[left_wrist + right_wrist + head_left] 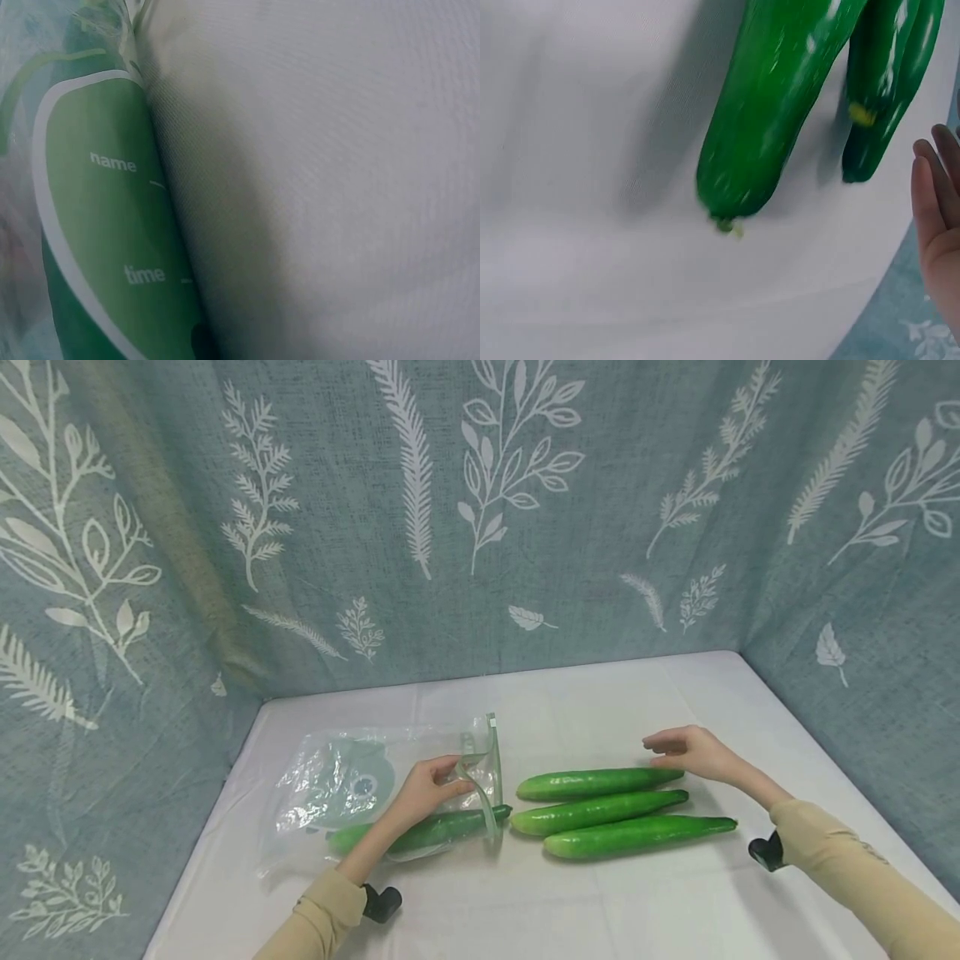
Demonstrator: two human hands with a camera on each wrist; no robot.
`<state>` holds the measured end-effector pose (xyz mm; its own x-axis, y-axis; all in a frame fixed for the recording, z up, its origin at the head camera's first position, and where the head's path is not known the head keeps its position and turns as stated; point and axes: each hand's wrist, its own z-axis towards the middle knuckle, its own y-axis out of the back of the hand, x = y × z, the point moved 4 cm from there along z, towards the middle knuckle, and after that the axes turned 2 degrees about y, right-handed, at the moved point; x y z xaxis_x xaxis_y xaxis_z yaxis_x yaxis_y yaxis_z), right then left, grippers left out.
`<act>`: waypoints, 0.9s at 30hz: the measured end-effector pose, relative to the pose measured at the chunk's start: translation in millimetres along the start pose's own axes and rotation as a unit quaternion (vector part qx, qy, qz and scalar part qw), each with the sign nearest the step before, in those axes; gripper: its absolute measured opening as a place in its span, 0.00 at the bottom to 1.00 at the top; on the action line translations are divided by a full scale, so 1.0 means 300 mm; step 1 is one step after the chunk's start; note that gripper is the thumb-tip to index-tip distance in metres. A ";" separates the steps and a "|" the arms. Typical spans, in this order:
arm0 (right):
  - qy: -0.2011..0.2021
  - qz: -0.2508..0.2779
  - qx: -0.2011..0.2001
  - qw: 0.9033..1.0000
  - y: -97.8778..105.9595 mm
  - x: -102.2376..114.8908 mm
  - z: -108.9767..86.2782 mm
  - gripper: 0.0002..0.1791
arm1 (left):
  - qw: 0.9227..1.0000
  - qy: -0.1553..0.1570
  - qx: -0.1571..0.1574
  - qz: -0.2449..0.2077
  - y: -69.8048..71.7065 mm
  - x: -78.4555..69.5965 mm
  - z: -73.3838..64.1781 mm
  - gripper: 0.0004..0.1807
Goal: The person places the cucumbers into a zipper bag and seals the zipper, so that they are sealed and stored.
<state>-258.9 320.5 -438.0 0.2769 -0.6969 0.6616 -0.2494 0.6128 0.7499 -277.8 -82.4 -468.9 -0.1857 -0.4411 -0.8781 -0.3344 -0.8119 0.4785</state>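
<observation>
A clear zip bag point(300, 752) with a bear print lies flat on the left of the table, its mouth facing right. One cucumber point(442, 832) is inside it, the dark tip near the mouth; printed words show over it in the left wrist view. My left hand point(422, 793) pinches the bag's green-edged lip, which bows apart at the mouth. Three cucumbers lie side by side right of the bag: a far one point(592, 783), a middle one point(600, 812) and a near one point(637, 837). My right hand point(696, 753), fingers fairly straight, hovers by the far cucumber's right end, holding nothing.
A white cloth point(600, 910) covers the table. Blue-green curtains point(465, 610) with white leaf prints stand along the back and both sides. A dark wrist camera mount point(382, 903) sits under the left sleeve, another point(768, 852) under the right.
</observation>
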 end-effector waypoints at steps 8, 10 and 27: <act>-0.008 -0.027 0.000 1.000 0.016 -0.046 -0.023 0.22 | 1.000 0.004 -0.006 0.000 0.003 0.002 -0.002 0.25; -0.011 -0.027 0.004 1.000 0.011 -0.056 -0.029 0.22 | 1.000 0.002 -0.005 -0.003 0.003 0.003 -0.003 0.25; -0.016 -0.014 0.000 1.000 -0.035 -0.123 -0.062 0.21 | 1.000 0.006 -0.006 0.007 0.002 0.009 -0.001 0.25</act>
<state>-249.4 346.9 -470.1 0.2531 -0.7257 0.6397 -0.2418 0.5928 0.7682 -278.1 -84.3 -471.0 -0.1797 -0.4566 -0.8713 -0.3212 -0.8100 0.4907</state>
